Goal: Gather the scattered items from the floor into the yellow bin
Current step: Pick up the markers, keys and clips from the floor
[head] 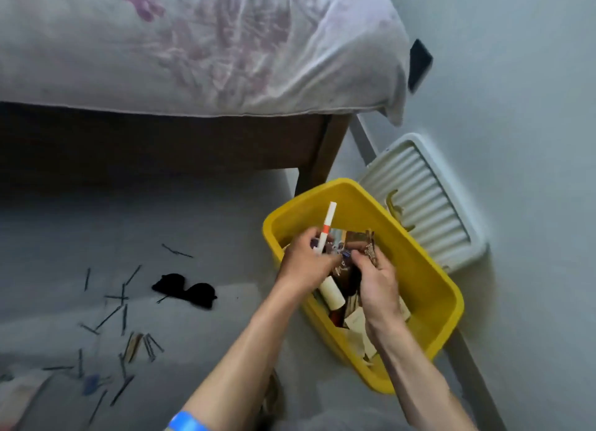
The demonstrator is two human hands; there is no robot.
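The yellow bin (429, 269) looks like smooth moulded plastic with a faint sheen along its rim. Inside it lie pale, matt scraps that read as paper or card (356, 321), too jumbled to tell apart. The white stick with an orange band (329, 221) looks smooth and matt. Beside the bin, the white ribbed lid (429, 201) appears to be plastic, ridged and dull. The bed sheet (193, 43) is soft, wrinkled cloth with a faded pink print. The bed frame (322, 153) looks like dark wood. The floor (209, 217) is grey, matt and even. The thin sticks (122, 314) scattered on it look dark and dull; their material is unclear. The black item (185, 290) is matt.
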